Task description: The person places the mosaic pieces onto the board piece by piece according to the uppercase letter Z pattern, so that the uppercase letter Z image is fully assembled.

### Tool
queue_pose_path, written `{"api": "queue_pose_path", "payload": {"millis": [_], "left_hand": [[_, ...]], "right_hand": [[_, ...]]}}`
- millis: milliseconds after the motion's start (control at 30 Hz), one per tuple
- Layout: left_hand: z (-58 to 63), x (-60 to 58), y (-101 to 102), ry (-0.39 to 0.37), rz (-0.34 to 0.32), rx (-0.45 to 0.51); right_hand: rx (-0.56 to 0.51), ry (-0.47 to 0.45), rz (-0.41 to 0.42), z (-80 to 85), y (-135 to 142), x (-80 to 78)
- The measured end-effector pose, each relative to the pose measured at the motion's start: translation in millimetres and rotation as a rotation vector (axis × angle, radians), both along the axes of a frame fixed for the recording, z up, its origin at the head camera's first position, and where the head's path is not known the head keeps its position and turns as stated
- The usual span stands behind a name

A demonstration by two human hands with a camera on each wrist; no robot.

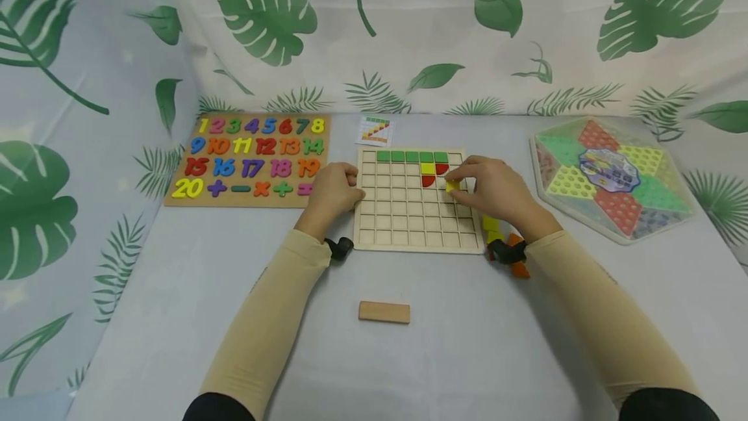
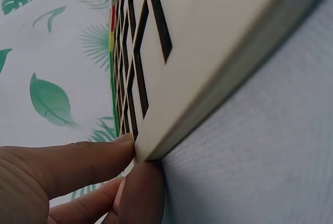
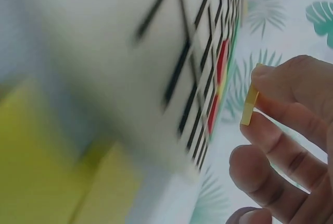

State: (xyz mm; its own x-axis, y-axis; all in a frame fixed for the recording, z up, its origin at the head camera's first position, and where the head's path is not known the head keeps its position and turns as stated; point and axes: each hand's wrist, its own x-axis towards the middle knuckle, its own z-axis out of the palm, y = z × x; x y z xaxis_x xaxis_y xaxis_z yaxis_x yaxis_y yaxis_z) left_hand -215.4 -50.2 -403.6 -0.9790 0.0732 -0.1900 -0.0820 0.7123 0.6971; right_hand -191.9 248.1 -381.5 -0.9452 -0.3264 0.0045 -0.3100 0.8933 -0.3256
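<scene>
A pale wooden grid board [image 1: 386, 223] lies flat in the middle of the table. My left hand [image 1: 331, 192] pinches its left edge, fingertips on the rim in the left wrist view. Over the upper right part of the board, my right hand [image 1: 493, 188] holds a small yellow tile [image 3: 250, 107] between thumb and fingers, raised off the grid. A row of green tiles [image 1: 405, 156] fills cells near the top. Below them sit a yellow square [image 1: 428, 168] and two red pieces with a curved side [image 1: 428, 180].
Behind the board lies a pattern card [image 1: 375, 130]. Loose yellow pieces [image 1: 493, 226] and orange pieces [image 1: 519, 268] lie by its right side, partly under my wrist. A number puzzle [image 1: 245, 154] is at left, a hexagonal game box [image 1: 613, 177] at right, a wooden block [image 1: 384, 312] in front.
</scene>
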Motion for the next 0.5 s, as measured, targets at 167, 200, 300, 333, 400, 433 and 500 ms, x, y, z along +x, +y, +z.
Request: {"api": "queue_pose_path", "payload": {"millis": [167,200,300,333,400,433,500], "left_hand": [[-2.1,-0.1,-1,-0.014,0.005,0.017],[-2.5,-0.2,-1,-0.015,0.005,0.016],[-3.3,-0.8,-1,-0.011,0.004,0.015],[-3.6,-1.1,-1,-0.008,0.003,0.014],[-4.1,-1.7,-2,0.000,0.003,0.011],[-4.2,-2.1,-2,0.002,0.003,0.012],[-4.4,-3.0,-2,0.007,0.003,0.007]], "right_hand": [[0.008,0.022,0.067,-3.5,-24,-18.2],[0.012,0.021,0.077,-4.0,-29,-21.2],[0.024,0.003,0.099,-5.4,-42,-28.7],[0.034,-0.004,0.102,-5.6,-46,-30.7],[0.051,-0.023,0.103,-5.5,-52,-33.8],[0.064,-0.030,0.101,-6.0,-54,-35.5],[0.086,-0.045,0.100,-7.4,-57,-38.6]]}}
